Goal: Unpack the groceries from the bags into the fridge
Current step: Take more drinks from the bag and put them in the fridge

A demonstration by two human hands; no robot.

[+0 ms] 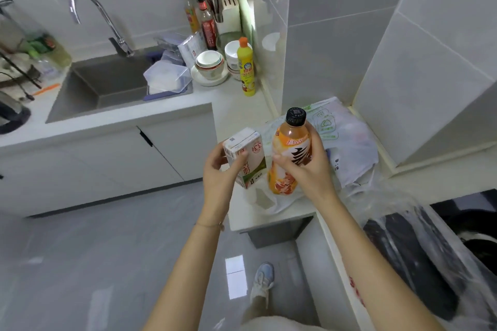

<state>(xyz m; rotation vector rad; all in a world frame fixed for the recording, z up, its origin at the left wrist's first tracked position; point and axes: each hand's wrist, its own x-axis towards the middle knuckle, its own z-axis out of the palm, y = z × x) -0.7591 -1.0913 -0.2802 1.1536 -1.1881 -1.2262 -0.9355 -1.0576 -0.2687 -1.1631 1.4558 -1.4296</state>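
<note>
Forearms: the left forearm (193,263) and right forearm (360,250) rise from the bottom edge, above a pale shoe (263,279) on the grey floor.
Left hand: the left hand (219,169) holds a milk carton (246,156), fingers curled round its lower part; the carton is tilted, just above the counter (234,107) edge.
Right hand: the right hand (306,166) wraps fingers and thumb round the waist of an orange drink bottle (289,153), which is upright with a black cap on top. Whether its base rests on anything cannot be told.
Bag: a white plastic bag (347,142) lies slumped on the counter, behind and under both items.
Fridge: not in view.
Step in hand: both groceries appear to be out of the bag, and the carry to the fridge likely comes next.
Doing it well: keep the bottle upright and the grip at its waist firm. The carton is held low and tilted, so a fuller hold round its middle would steady it.
Watch for: with both hands full, the fridge door probably calls for one item to be set down or tucked first.
Backdrop: sink (107,86) and a yellow detergent bottle (246,70), well apart from the hands.
</note>
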